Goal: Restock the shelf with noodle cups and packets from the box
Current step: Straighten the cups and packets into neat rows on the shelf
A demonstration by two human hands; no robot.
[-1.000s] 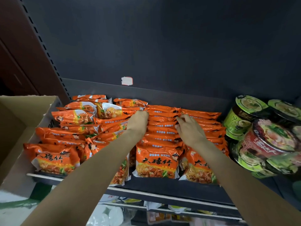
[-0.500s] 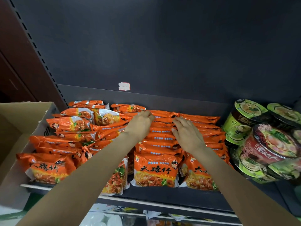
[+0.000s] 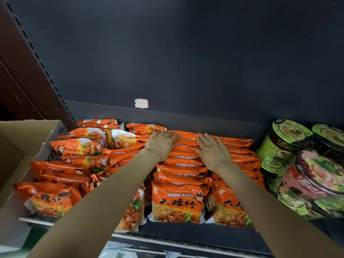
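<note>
Orange noodle packets [image 3: 179, 200] fill the dark shelf [image 3: 195, 233] in upright rows, with looser, tumbled packets [image 3: 78, 148] on the left. My left hand [image 3: 161, 145] lies flat, fingers straight, on the top edges of the middle row near the back. My right hand [image 3: 213, 152] rests beside it with spread fingers on the same row's tops. Neither hand grips a packet. Green and red noodle cups [image 3: 290, 157] lie stacked on their sides at the right end of the shelf. The cardboard box [image 3: 20, 144] stands open at the left.
The shelf's dark back panel [image 3: 186, 62] rises behind the packets, with a small white price sticker [image 3: 141, 103] on it. A slotted upright [image 3: 39, 60] runs along the left. A lower shelf with pale goods [image 3: 119, 252] shows beneath.
Both hands have slid further back along the middle row and flattened out, fingers now straight instead of curled over the packet tops. The view has tilted down slightly.
</note>
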